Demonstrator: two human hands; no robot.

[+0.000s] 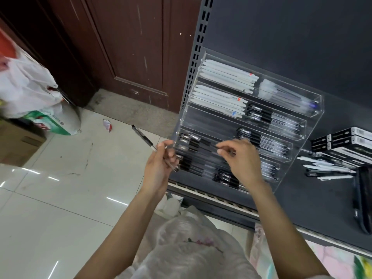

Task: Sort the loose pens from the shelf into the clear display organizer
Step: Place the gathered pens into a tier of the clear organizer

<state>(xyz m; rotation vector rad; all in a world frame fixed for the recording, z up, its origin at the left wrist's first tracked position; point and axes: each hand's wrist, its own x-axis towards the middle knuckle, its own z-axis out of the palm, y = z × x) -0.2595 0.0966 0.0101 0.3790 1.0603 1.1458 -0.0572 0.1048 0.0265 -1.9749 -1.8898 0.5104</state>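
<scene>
- Clear display organizer sits on the dark shelf, stepped tiers, each split into side-by-side compartments.
- Top tier: white pens on the left, clear-barrel pens with dark tips on the right.
- Second tier: more white pens on the left, some with small red or blue marks; black-grip clear pens on the right.
- Third tier: left compartment looks nearly bare; black-grip pens on the right.
- Lower tiers: black-grip pens on both sides, partly hidden by the hands.
- Left hand closed around a few black-grip pens; one pen sticks out up and left past the fingers, another pokes out near the organizer's left edge.
- Right hand pinches a thin pen between thumb and forefinger, held over the left compartment of a lower tier.
- Loose pens, white and black, lie on the shelf just right of the organizer.
- Black boxes with white labels stacked behind the loose pens; print too small to read.
- Dark flat packs at far right of the shelf.
- Plastic bags on the floor: one below the hands, one at far left; green-and-white sack has red print, unreadable.
</scene>
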